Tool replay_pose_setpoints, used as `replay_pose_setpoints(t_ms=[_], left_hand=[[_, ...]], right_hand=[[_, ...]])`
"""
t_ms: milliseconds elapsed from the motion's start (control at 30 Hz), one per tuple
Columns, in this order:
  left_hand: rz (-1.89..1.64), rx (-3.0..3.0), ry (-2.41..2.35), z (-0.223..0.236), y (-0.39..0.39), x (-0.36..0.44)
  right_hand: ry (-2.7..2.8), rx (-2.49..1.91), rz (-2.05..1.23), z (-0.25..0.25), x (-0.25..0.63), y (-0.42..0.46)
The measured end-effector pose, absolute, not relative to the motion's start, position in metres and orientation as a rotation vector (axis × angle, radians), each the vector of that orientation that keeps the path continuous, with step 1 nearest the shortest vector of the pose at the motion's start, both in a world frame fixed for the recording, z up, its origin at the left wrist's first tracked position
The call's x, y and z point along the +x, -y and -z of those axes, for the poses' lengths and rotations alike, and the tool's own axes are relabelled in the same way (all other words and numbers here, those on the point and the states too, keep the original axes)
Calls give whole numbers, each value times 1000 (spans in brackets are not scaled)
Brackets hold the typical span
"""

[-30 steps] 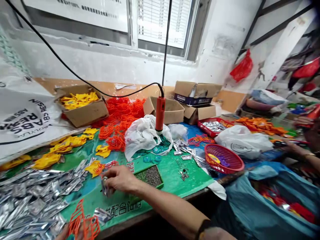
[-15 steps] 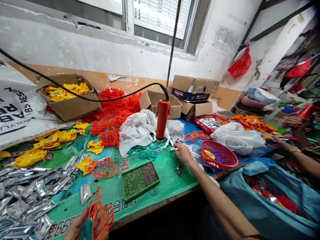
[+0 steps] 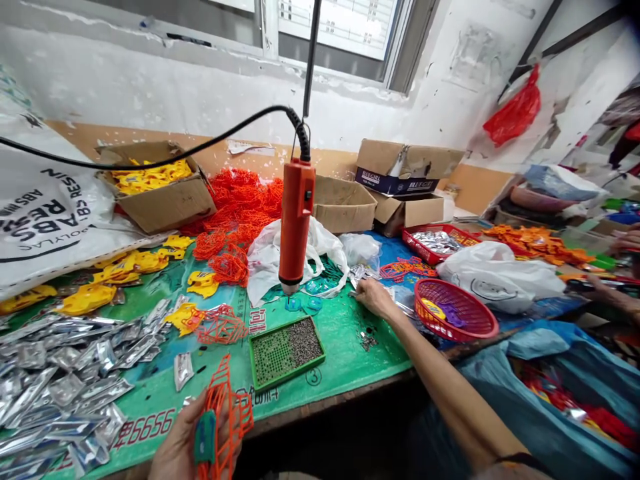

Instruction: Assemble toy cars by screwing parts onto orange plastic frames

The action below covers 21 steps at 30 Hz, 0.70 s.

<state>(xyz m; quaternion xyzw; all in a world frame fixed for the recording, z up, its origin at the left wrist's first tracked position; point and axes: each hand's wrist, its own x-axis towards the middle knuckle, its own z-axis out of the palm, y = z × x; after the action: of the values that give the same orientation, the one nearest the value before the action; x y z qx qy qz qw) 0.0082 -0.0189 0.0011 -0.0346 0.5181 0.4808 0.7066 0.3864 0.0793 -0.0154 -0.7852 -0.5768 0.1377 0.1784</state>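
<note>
My left hand (image 3: 183,443) is at the bottom edge, closed around an orange plastic lattice piece (image 3: 225,413) with a small green part (image 3: 205,437) against it. My right hand (image 3: 373,297) reaches across the green table (image 3: 345,333) to a heap of small silver metal parts (image 3: 367,277); its fingers are curled onto them, and what they hold is hidden. An orange electric screwdriver (image 3: 295,223) hangs on a black cable above the table between my hands. A green tray of screws (image 3: 286,350) lies in front of it.
Silver foil packets (image 3: 65,383) cover the left of the table. Yellow parts (image 3: 120,270), an orange lattice pile (image 3: 240,210), cardboard boxes (image 3: 165,200), white bags (image 3: 497,277) and a red basket (image 3: 457,313) stand behind. Another person's arm (image 3: 613,297) is at the right edge.
My right hand left the silver packet near the front and reached right to the metal parts. My left hand raised the orange lattice piece. The hanging screwdriver now appears closer and larger.
</note>
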Motion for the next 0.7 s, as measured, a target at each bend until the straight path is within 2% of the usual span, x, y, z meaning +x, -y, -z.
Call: replay_pose_setpoints(t_ms=[100,200,267,333,400,500,700], left_hand=[[-1130,-102,-1160,-12,20,16],[-1182,-134,-1089,-18,20,22],[-1219,-143,-1064,-17,19,26],[-1271,-150,-1026,-14,18,27],[-1311,-121,-953,-11,18,25],[-1356,-84,-924,-8,22,18],[-1483,32,-986,3,30,12]], right_hand=[[1584,-2028,-469,6,364,-59],[1607,-1747,-732,-1,318,-30],[1594,-1529,-1021,-3,277,-8],[1257,-1200,-1535,-4,235,12],[1019,-1045,-1795,-5,199,26],[902,-975,-1897,-5,161,34],[818,-974,-1902,-5,134,29]])
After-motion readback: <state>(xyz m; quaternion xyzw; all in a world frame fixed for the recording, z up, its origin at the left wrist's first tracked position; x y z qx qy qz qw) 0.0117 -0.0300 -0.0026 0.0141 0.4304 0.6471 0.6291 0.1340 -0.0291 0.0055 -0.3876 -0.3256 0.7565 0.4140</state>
